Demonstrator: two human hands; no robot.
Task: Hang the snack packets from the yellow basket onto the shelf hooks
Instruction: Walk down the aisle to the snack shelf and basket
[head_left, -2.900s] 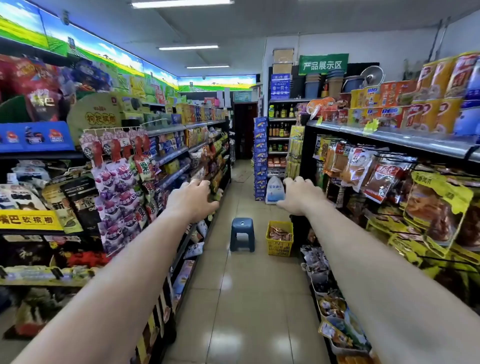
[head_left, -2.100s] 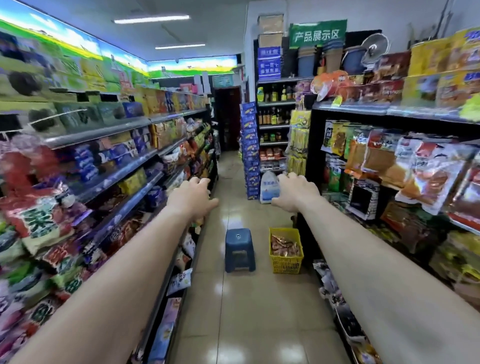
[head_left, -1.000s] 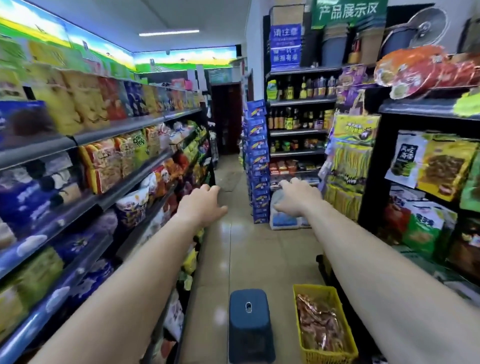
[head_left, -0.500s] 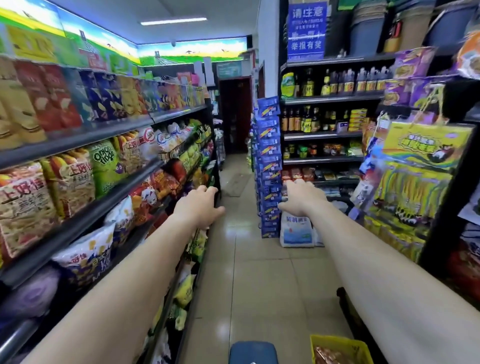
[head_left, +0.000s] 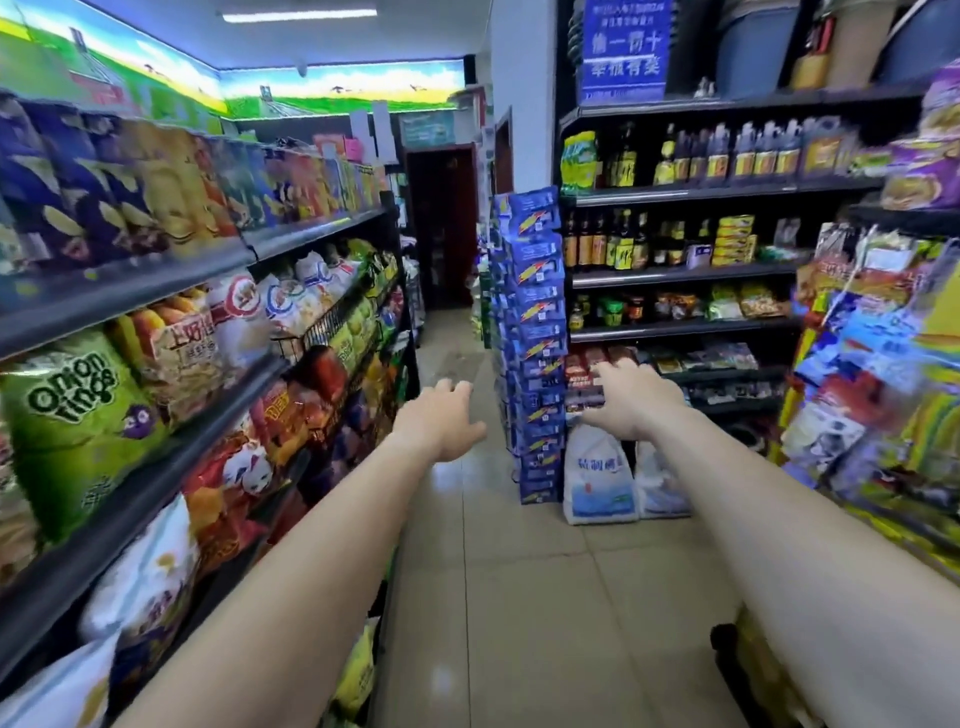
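Ahead, fingers (head_left: 457, 387) of the left hand (head_left: 439, 423) loosely spread, palm down, gripping nothing. Fingers (head_left: 605, 370) of the right hand (head_left: 631, 402) likewise splayed and empty, thumb tucked low on the inner side. Both forearms bare, stretched straight forward over the tiled floor (head_left: 519, 597), well apart from each other. Just beyond the right hand, two white sacks (head_left: 600, 480) standing side by side on the floor, touching a tall stack of blue cartons (head_left: 535, 343). To the left, shelves (head_left: 130, 467) crowded with snack bags, one green onion rings bag (head_left: 72, 415) among them. To the right, hanging packets (head_left: 878, 374), blurred. No yellow basket in view.
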